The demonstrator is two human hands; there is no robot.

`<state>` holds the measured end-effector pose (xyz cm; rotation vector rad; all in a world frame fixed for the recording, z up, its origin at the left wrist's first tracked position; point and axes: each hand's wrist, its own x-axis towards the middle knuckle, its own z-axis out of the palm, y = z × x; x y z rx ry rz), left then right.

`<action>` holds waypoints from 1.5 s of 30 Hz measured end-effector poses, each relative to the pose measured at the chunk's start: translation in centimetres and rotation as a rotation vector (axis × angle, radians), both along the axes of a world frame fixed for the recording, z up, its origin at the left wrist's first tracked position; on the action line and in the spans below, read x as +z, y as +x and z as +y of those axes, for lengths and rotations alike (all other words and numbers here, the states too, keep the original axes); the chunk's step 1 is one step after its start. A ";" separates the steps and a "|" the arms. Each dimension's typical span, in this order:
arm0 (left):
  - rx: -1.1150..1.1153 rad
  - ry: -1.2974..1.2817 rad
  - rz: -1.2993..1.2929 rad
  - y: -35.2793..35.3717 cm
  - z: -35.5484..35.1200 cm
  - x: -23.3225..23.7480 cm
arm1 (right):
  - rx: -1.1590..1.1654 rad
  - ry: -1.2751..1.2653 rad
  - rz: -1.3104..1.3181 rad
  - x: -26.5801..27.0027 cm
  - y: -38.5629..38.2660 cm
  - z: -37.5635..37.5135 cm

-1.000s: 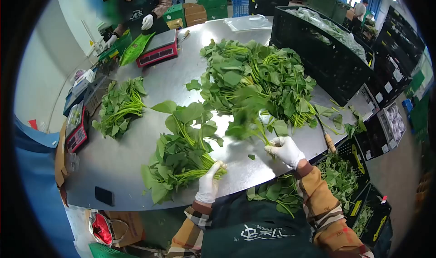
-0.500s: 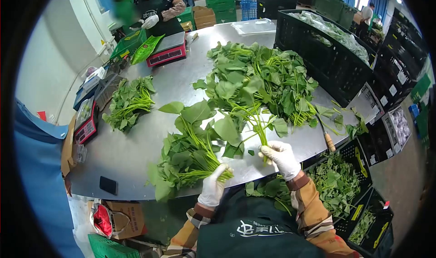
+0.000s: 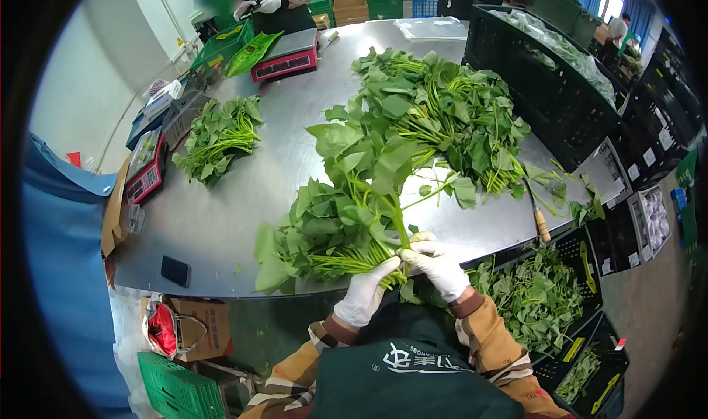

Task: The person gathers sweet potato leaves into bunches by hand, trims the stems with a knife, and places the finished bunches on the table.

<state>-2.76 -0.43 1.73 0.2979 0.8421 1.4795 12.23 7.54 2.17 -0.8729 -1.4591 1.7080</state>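
Note:
My left hand (image 3: 364, 294), in a white glove, is closed round the stem ends of a leafy green bunch (image 3: 317, 227) near the table's front edge. Right beside it, my right hand (image 3: 434, 266), gloved too, pinches a few upright leafy stems (image 3: 400, 216) against that bunch. Both hands meet at the stem ends. Beyond them lies a large pile of greens (image 3: 450, 117), and a smaller bunch (image 3: 220, 139) rests on the left of the metal table (image 3: 258, 198).
A phone (image 3: 175, 271) lies front left. Two red scales (image 3: 285, 67) (image 3: 145, 176) stand behind and left. A wooden-handled tool (image 3: 542, 226) lies right. Black crates (image 3: 546, 87) flank the table; one below holds leaves (image 3: 535, 294). A co-worker (image 3: 276, 2) stands across.
My right hand has moved left with its stems, up to the bunch in my left hand. My left hand has shifted slightly right and up. The whole view has shifted a little.

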 end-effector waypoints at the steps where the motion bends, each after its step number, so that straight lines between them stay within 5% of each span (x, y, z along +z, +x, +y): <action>1: -0.007 -0.018 0.035 0.0 -0.1 0.0 | -0.016 -0.033 -0.024 -0.3 -0.2 -0.3; 5: -0.158 -0.021 0.061 -0.9 -0.2 0.2 | 0.157 -0.043 -0.129 1.4 -0.3 0.6; 6: -0.141 -0.039 0.079 -1.1 -0.4 0.4 | 0.138 -0.258 -0.107 3.5 -0.2 0.7; 9: -0.025 -0.108 0.012 -2.0 -0.4 0.6 | 0.044 0.213 -0.373 4.0 0.6 4.4; 14: 0.191 0.034 -0.083 -4.7 0.9 -0.1 | -0.214 0.379 -0.696 -1.2 1.5 13.4; 17: 0.172 0.024 -0.006 -6.4 1.2 -4.4 | -0.281 0.791 -0.860 -3.4 0.0 17.6; 19: 0.181 -0.054 -0.087 -6.4 1.3 -4.7 | -0.180 0.814 -0.915 -2.5 -1.6 18.9; 24: 0.174 -0.080 -0.112 -6.7 1.1 -5.0 | -0.308 1.362 -0.884 -6.7 -5.0 22.8; 28: 0.149 -0.063 -0.098 -6.9 0.9 -5.0 | -0.106 1.202 -1.248 -4.6 -5.2 22.2; 31: 0.156 -0.016 -0.053 -6.7 1.0 -4.3 | -0.086 1.194 -1.050 -2.0 -5.1 21.9; 32: 0.156 0.003 -0.036 -6.7 1.0 -4.4 | -0.165 1.158 -0.739 -1.2 -4.8 21.8; 35: 0.130 0.002 -0.069 -7.1 0.9 -5.9 | 0.023 0.349 -0.397 5.7 -3.9 19.0; 37: 0.156 -0.015 -0.090 -7.0 0.9 -5.9 | 0.095 0.077 -0.327 6.3 -1.6 18.6; 40: 0.165 -0.047 -0.078 -6.9 0.9 -5.3 | 0.069 0.103 -0.592 3.2 2.5 17.6; 41: 0.169 -0.010 -0.072 -6.9 0.9 -5.6 | 0.051 0.308 -0.731 -0.2 5.2 19.1; 43: 0.179 -0.024 -0.068 -6.8 1.0 -5.4 | -0.202 0.451 -0.958 0.3 6.8 16.3; 45: 0.172 -0.010 -0.066 -6.9 1.0 -5.6 | -0.249 0.172 -0.738 -1.3 8.3 14.4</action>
